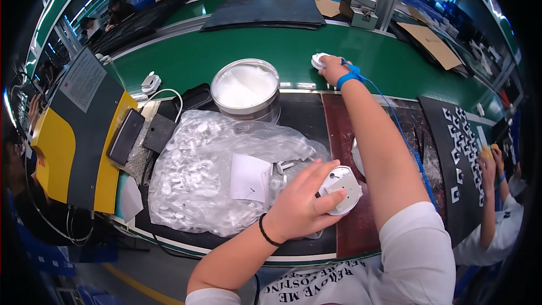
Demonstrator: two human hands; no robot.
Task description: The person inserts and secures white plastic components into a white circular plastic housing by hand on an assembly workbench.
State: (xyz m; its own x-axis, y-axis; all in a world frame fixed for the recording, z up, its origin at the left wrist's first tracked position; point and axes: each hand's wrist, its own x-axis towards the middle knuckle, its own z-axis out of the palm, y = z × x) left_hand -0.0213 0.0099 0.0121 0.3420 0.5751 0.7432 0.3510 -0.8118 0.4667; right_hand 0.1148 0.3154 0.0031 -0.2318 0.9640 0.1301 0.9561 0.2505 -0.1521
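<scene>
My left hand grips a round white housing with a flat grey plate on its face, low over the dark red mat. Stretched far forward, my right hand has its fingers closed on a white rounded part at the green conveyor belt. A blue wrist strap with a coiled cord circles the right wrist. Left of my left hand lies a clear plastic bag full of small white pieces, with a paper slip on it.
Behind the bag stands a round tub holding white material. A yellow and grey machine is at left. Another white part sits on the belt. Black sheets lie beyond. At right, a co-worker's hands work beside a black board.
</scene>
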